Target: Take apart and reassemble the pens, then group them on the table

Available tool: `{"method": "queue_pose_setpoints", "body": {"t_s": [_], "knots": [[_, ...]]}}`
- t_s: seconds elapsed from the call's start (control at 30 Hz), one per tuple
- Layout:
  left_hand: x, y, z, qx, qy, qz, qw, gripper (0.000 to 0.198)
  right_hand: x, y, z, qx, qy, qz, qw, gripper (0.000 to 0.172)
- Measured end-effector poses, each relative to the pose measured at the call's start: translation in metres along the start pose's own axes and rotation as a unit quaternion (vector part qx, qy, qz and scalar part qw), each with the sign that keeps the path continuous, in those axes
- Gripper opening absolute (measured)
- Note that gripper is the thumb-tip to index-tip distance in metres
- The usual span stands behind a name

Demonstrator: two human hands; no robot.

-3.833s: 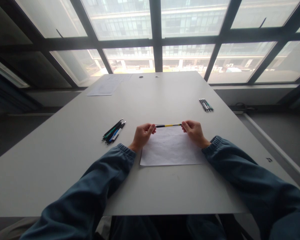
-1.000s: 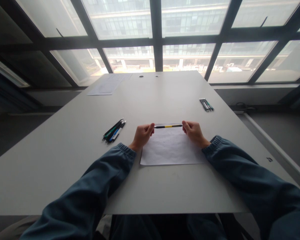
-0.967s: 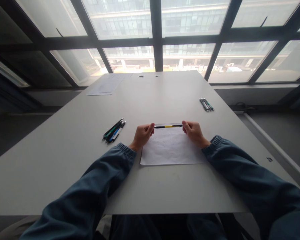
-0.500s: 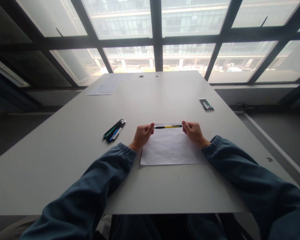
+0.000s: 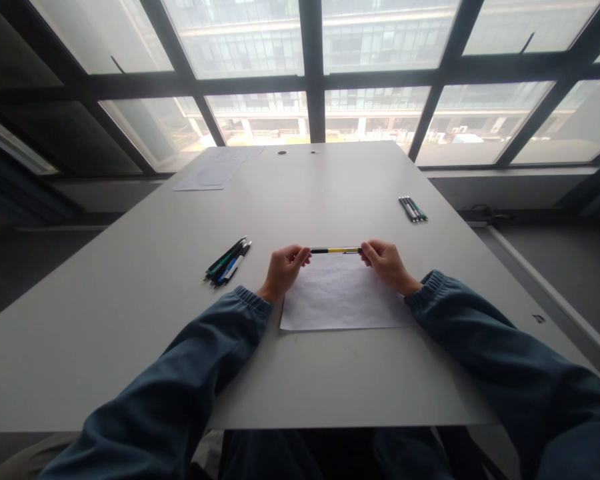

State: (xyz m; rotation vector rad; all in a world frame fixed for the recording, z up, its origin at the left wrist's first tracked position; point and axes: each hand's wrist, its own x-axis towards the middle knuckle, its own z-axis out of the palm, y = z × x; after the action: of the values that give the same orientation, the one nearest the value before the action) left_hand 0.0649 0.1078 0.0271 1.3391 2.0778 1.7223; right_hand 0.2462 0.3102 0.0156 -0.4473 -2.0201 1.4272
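Observation:
A yellow and black pen (image 5: 337,251) is held level between my two hands, above the far edge of a white sheet of paper (image 5: 345,293). My left hand (image 5: 285,268) pinches its black end between thumb and fingers. At the other end, by the clip, my right hand (image 5: 386,265) grips it the same way. Both ends of the pen are hidden in the fingers. To the left of my left hand lies a loose bunch of pens (image 5: 228,262), black, green, blue and white.
Several pens (image 5: 413,209) lie side by side at the right of the white table (image 5: 130,313). More paper sheets (image 5: 207,170) rest at the far left. Small round dark spots (image 5: 282,153) mark the far end, in front of large windows.
The pen has turned slightly between my fingers, its clip now lower. My right hand has shifted a little to the left; the left hand has barely moved.

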Motion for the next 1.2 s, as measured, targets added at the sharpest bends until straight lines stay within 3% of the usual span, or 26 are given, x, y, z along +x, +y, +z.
{"method": "queue_pose_setpoints", "body": {"t_s": [0.33, 0.5, 0.6, 0.8, 1.2], "knots": [[0.001, -0.004, 0.001, -0.004, 0.012, 0.01, 1.0, 0.031, -0.002, -0.003, 0.003, 0.035, -0.055, -0.004, 0.998, 0.044], [0.001, -0.007, 0.002, -0.053, -0.026, -0.005, 0.998, 0.04, -0.003, -0.004, 0.001, 0.008, -0.028, -0.021, 0.999, 0.045], [0.001, -0.005, 0.002, -0.021, -0.025, 0.022, 0.999, 0.046, -0.003, -0.005, 0.0, -0.002, -0.025, -0.024, 0.999, 0.047], [0.0, 0.0, 0.0, 0.066, -0.007, 0.07, 0.995, 0.028, -0.005, -0.008, -0.001, -0.021, -0.047, -0.026, 0.998, 0.049], [-0.002, 0.0, -0.003, 0.147, -0.042, 0.109, 0.982, 0.025, -0.006, -0.013, -0.002, -0.048, -0.062, -0.031, 0.996, 0.055]]}}
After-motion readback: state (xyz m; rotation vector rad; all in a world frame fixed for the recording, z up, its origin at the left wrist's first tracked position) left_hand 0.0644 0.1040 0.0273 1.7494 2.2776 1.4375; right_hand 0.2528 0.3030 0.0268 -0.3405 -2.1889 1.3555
